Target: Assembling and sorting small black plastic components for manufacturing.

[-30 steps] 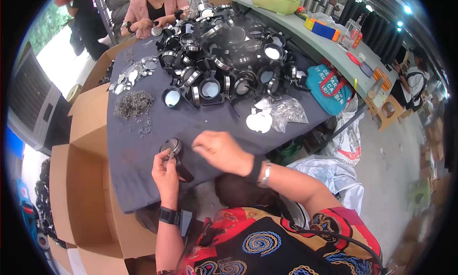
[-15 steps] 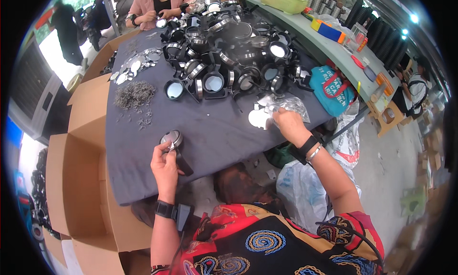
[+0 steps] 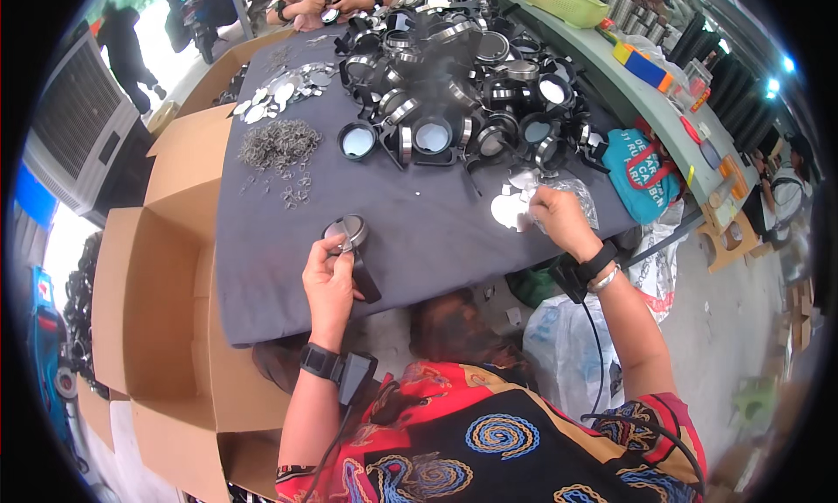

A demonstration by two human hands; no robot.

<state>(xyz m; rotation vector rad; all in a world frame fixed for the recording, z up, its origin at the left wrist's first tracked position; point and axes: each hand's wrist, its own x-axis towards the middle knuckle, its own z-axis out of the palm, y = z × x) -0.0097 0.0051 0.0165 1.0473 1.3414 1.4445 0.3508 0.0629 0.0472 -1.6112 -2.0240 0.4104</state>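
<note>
My left hand (image 3: pixel 330 280) is closed round a round black lid (image 3: pixel 352 227) with a metal rim, held just over the cloth near the table's front edge. A black handle (image 3: pixel 367 278) hangs down from the lid beside my fingers. Farther right, my right hand (image 3: pixel 566 222) has its fingertips pinched at the edge of a small heap of white discs (image 3: pixel 508 210). What lies between those fingertips, if anything, is too small to make out. A clear plastic bag (image 3: pixel 580 193) lies just behind that hand.
Many black lids with metal rims (image 3: pixel 432 134) are heaped across the table's back. Small metal clips (image 3: pixel 279 145) and silvery discs (image 3: pixel 284 93) lie on the grey cloth's left. An open cardboard box (image 3: pixel 166 302) stands left; a blue bag (image 3: pixel 640 175) is right. Someone (image 3: pixel 319 1) works opposite.
The whole view has shifted, so the table and both hands sit farther right and higher in the picture. Against the table, both hands have hardly moved.
</note>
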